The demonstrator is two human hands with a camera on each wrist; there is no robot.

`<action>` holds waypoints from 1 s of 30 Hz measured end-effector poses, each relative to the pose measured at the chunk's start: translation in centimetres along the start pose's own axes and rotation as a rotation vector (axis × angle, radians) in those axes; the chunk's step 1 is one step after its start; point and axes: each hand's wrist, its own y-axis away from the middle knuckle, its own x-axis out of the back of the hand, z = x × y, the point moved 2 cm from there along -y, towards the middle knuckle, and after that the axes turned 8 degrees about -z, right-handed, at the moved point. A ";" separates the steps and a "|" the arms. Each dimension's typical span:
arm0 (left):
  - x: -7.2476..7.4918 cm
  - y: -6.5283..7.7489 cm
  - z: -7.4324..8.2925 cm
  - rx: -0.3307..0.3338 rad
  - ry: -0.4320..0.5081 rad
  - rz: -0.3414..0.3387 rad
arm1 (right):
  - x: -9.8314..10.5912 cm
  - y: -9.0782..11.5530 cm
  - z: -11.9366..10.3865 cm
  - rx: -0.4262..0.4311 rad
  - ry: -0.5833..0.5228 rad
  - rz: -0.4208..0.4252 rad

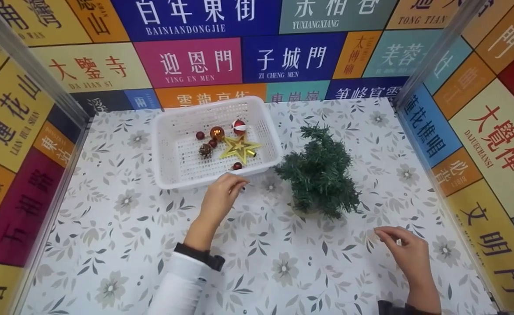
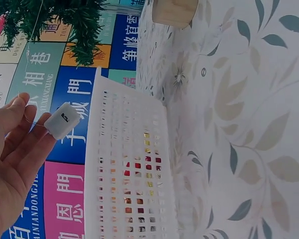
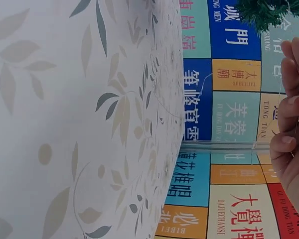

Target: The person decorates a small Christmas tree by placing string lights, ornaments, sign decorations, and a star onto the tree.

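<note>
My left hand (image 1: 222,197) is just in front of the white basket, pinching a thin string-light wire (image 2: 36,30) between thumb and fingers. A small white battery box (image 2: 63,121) with a black mark lies by those fingertips in the left wrist view. To the right of the small green Christmas tree (image 1: 320,175), my right hand (image 1: 408,253) also pinches the fine wire, its other fingers curled. Loose loops of wire trail near the right hand in the right wrist view. The tree stands upright on a wooden base (image 2: 175,11).
The white plastic basket (image 1: 166,151) sits at the back left of the table, beside the tree. Inside lie a gold star (image 1: 241,148), a pine cone (image 1: 205,151) and several baubles (image 1: 217,133). Panels with printed signs (image 1: 187,61) enclose the floral-covered table (image 1: 279,245).
</note>
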 end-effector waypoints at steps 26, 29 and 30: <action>-3.0 -9.0 3.4 -0.077 -0.164 -0.153 | -1.0 -2.1 1.2 -0.340 0.190 -0.242; -4.0 -9.8 4.2 -0.057 -0.233 -0.141 | -1.1 -2.2 1.5 -0.322 0.188 -0.242; -4.5 -10.1 4.6 -0.053 -0.253 -0.136 | -1.1 -2.1 1.6 -0.324 0.187 -0.243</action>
